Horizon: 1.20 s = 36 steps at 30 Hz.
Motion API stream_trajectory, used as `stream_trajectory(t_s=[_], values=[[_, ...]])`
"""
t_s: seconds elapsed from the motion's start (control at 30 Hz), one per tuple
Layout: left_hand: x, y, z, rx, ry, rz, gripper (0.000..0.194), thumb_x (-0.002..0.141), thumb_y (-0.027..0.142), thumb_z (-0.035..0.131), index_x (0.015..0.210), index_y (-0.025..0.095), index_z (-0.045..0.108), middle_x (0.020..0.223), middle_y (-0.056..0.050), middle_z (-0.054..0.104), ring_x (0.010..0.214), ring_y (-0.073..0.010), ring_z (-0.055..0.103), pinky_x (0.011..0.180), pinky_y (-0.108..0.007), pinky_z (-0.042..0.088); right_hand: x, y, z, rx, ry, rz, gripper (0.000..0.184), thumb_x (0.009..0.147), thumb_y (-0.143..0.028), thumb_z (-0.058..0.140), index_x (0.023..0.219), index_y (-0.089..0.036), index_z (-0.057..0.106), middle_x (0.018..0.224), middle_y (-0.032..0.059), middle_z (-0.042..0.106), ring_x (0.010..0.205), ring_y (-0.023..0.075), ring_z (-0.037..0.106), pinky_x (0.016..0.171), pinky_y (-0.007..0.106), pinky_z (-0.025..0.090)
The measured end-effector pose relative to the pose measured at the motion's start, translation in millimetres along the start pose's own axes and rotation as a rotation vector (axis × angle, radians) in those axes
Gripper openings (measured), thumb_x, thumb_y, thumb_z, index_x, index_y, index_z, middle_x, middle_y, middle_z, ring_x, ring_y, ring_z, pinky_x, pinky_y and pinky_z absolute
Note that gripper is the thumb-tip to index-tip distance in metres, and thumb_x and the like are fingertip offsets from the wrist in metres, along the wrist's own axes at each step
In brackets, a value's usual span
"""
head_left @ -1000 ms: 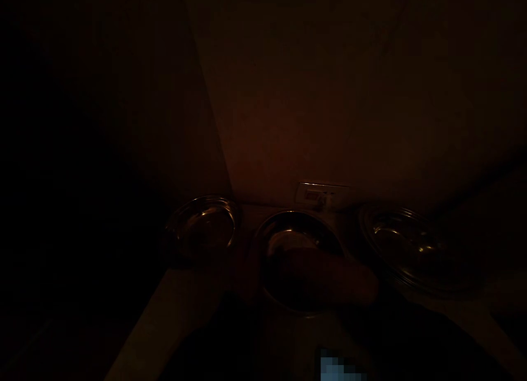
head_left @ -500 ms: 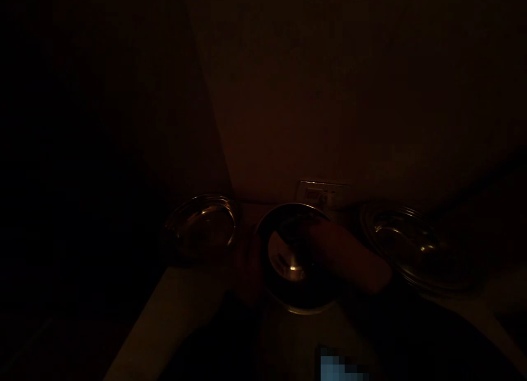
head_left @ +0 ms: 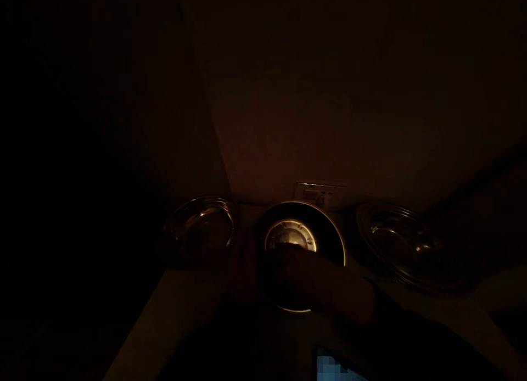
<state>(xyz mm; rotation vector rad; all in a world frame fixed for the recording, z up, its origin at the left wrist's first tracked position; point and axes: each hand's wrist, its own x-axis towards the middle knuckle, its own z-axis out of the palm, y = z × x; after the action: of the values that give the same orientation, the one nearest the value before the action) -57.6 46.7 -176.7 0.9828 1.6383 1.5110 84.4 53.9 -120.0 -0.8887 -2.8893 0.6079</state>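
**Right hand [head_left: 321, 282] slips toward the near rim**

Leftmost, a shallow round steel dish [head_left: 200, 227] sits on the pale surface [head_left: 164, 309]. The left hand [head_left: 247, 271], its grip too dark to read, lies against a round steel bowl [head_left: 290, 235]. The right's fingers, pressed together, now cross its near half, baring the bright base. Rightmost lies a wide round steel plate [head_left: 411, 246].

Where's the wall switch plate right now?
In the head view, the switch plate sits low on the wall, just behind the middle steel bowl and slightly right of that bowl's centre.
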Motion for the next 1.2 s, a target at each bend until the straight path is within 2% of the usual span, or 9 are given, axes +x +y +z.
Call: stream_trajectory(t_s=[0.07, 0.23, 0.43, 0.57, 0.7, 0.8, 0.93, 1.1, 1.2], values=[[1, 1, -1.2, 0.004, -0.016, 0.018, 0.041, 0.088, 0.038, 0.049, 0.119, 0.015, 0.063, 0.134, -0.013, 0.058, 0.129, -0.029, 0.049, 0.108, -0.042, 0.038, 1, 1, 1, 0.004, 0.018, 0.03, 0.021, 0.086, -0.009, 0.055, 0.097, -0.016, 0.071, 0.107, 0.0101, 0.068, 0.101, 0.0191, 0.061, 0.084, 0.029, 0.049], [3, 6, -0.9, 0.046, -0.062, 0.03, 0.042, 0.089, 0.038, 0.048, 0.119, 0.014, 0.064, 0.134, -0.013, 0.058, 0.127, -0.0276, 0.051, 0.108, -0.04, 0.039, 12, 0, 3, -0.106, 0.162, 0.158, 0.02, 0.089, -0.012, 0.054, 0.102, -0.014, 0.069, 0.118, 0.0132, 0.063, 0.111, 0.0233, 0.056, 0.09, 0.035, 0.049], [-1, 10, -0.7, 0.096, -0.07, 0.103, 0.039, 0.09, 0.034, 0.046, 0.119, 0.016, 0.065, 0.13, -0.011, 0.062, 0.126, -0.0266, 0.052, 0.11, -0.04, 0.037, 4, 15, -14, -0.299, 0.247, 0.371, 0.03, 0.088, -0.009, 0.052, 0.114, -0.017, 0.063, 0.124, 0.0098, 0.059, 0.11, 0.0256, 0.055, 0.081, 0.036, 0.053], [-2, 10, -2.0, 0.115, -0.075, 0.173, 0.043, 0.091, 0.036, 0.044, 0.124, 0.015, 0.062, 0.14, -0.012, 0.053, 0.13, -0.0261, 0.049, 0.111, -0.04, 0.034, -6, 19, -25, -0.377, 0.194, 0.454, 0.025, 0.091, -0.011, 0.048, 0.108, -0.017, 0.065, 0.117, 0.0108, 0.062, 0.106, 0.0252, 0.057, 0.075, 0.032, 0.053], [-4, 9, -1.1, 0.085, -0.058, 0.156, 0.042, 0.091, 0.038, 0.044, 0.121, 0.016, 0.064, 0.136, -0.012, 0.057, 0.13, -0.0266, 0.048, 0.111, -0.04, 0.036, -14, 16, -29, -0.418, 0.074, 0.523, 0.026, 0.09, -0.011, 0.047, 0.106, -0.019, 0.066, 0.114, 0.013, 0.062, 0.099, 0.0273, 0.062, 0.063, 0.032, 0.051], [-5, 8, -0.1, 0.054, -0.01, 0.1, 0.039, 0.089, 0.036, 0.048, 0.117, 0.015, 0.066, 0.13, -0.013, 0.061, 0.129, -0.0286, 0.05, 0.11, -0.041, 0.036, -19, 17, -27, -0.372, 0.0, 0.48, 0.03, 0.088, -0.008, 0.046, 0.107, -0.017, 0.067, 0.114, 0.0144, 0.063, 0.096, 0.0273, 0.064, 0.065, 0.033, 0.052], [-5, 6, 0.4, 0.011, 0.028, 0.037, 0.039, 0.087, 0.038, 0.051, 0.115, 0.016, 0.066, 0.129, -0.013, 0.062, 0.128, -0.0299, 0.05, 0.109, -0.043, 0.038, -24, 17, -18, -0.163, -0.066, 0.328, 0.028, 0.089, -0.01, 0.049, 0.109, -0.017, 0.068, 0.112, 0.0123, 0.067, 0.093, 0.022, 0.066, 0.075, 0.031, 0.052], [-3, 1, 1.9, -0.033, 0.0, -0.007, 0.041, 0.09, 0.039, 0.045, 0.12, 0.018, 0.063, 0.134, -0.011, 0.059, 0.131, -0.0282, 0.047, 0.11, -0.042, 0.037, -15, 5, -4, -0.036, -0.018, 0.111, 0.026, 0.089, -0.008, 0.05, 0.106, -0.014, 0.068, 0.116, 0.0127, 0.065, 0.103, 0.0207, 0.062, 0.088, 0.032, 0.048], [-4, -3, 3.5, -0.039, 0.014, 0.003, 0.041, 0.09, 0.039, 0.045, 0.12, 0.018, 0.063, 0.135, -0.01, 0.058, 0.131, -0.0271, 0.047, 0.109, -0.039, 0.038, 1, 2, 6, -0.001, 0.051, 0.073, 0.025, 0.087, -0.008, 0.052, 0.108, -0.011, 0.066, 0.117, 0.0153, 0.062, 0.107, 0.0224, 0.059, 0.089, 0.033, 0.049]])
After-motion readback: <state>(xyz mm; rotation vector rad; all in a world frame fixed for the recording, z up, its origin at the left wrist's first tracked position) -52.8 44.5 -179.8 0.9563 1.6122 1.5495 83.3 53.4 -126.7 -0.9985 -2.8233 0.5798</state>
